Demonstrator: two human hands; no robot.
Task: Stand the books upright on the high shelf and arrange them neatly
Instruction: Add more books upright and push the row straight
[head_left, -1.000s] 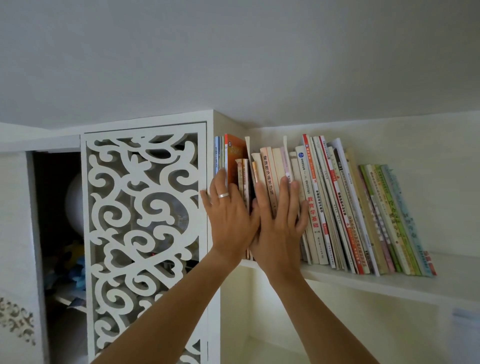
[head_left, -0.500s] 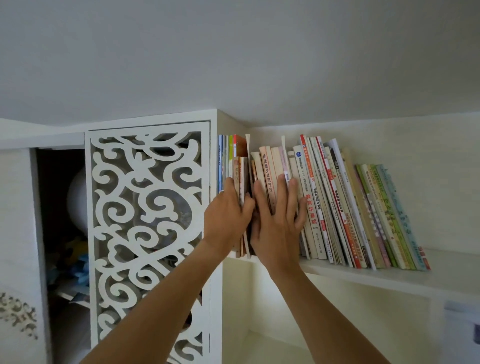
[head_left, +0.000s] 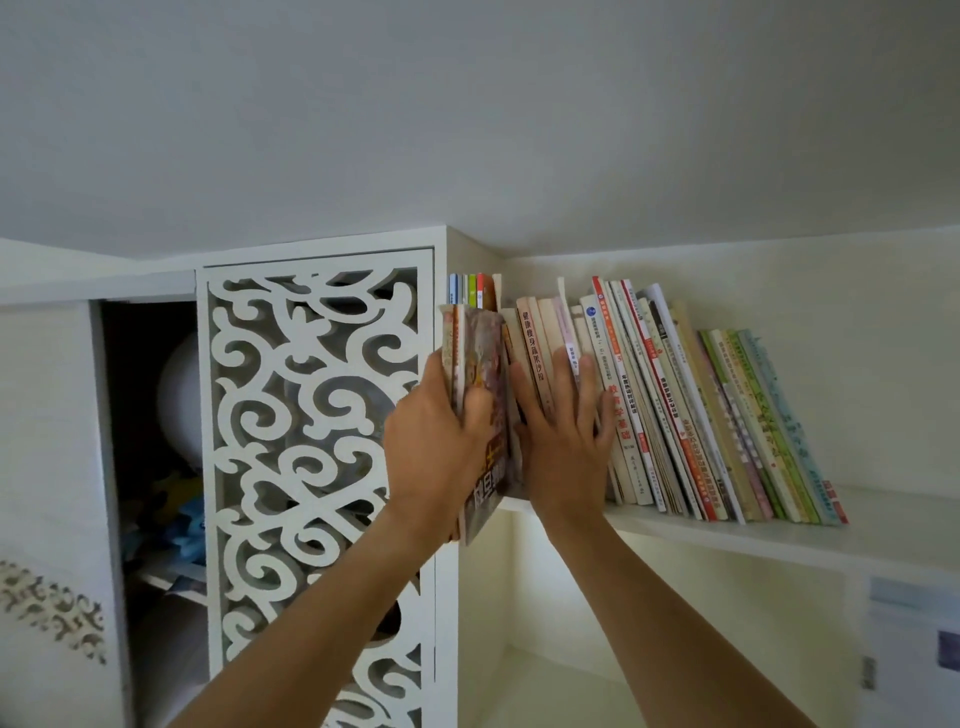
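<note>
Since a second ago the left hand (head_left: 436, 441) went from flat on the spines to gripping a small stack of books (head_left: 480, 410), now pulled partway out past the front edge of the high shelf (head_left: 779, 535), lower corner hanging below it. Right hand (head_left: 566, 436) stays flat, fingers straight, pressing the spines of the leaning row of books (head_left: 675, 410). A few thin books (head_left: 470, 291) stand against the cabinet side. Fretwork cabinet door (head_left: 311, 467) on the left; open compartment beside it holds a white round object (head_left: 179, 395) and blurred coloured items.
</note>
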